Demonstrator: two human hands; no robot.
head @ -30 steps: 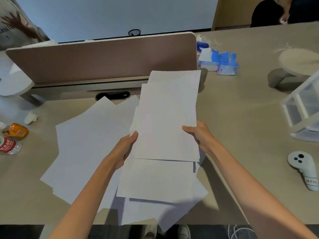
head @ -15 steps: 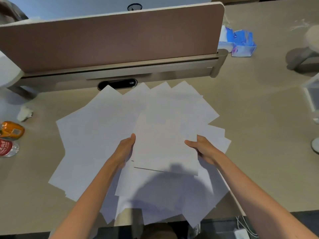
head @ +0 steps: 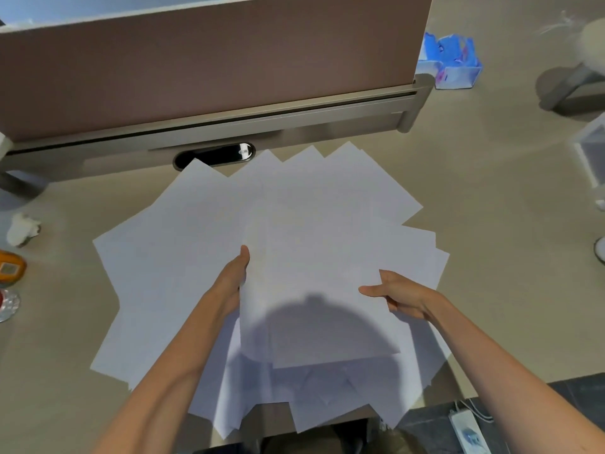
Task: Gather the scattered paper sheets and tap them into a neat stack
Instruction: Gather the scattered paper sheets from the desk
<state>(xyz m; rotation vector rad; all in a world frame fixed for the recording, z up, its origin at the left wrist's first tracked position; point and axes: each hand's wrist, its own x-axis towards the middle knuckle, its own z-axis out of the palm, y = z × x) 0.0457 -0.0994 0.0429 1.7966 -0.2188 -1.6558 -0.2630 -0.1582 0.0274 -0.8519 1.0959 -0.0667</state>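
Note:
Several white paper sheets [head: 163, 273] lie fanned out and overlapping on the beige desk [head: 491, 224], some hanging over its near edge. A smaller bundle of sheets [head: 311, 290] sits low over the middle of this spread, held between both hands. My left hand [head: 234, 276] grips the bundle's left edge, thumb on top and fingers hidden beneath. My right hand [head: 399, 296] pinches its right edge, thumb lying on the paper. A round shadow falls on the bundle's near half.
A brown partition panel [head: 209, 60] on a grey rail closes off the back, with an oval cable slot [head: 214, 155] below it. Blue tissue packs [head: 455, 60] lie back right, a crumpled tissue [head: 23, 227] and an orange packet [head: 11, 267] at left. A power strip [head: 468, 430] lies on the floor.
The bundle, held raised a second ago, has come down low over the scattered sheets. Both hands keep their hold on its edges. The view has tilted downward and closer.

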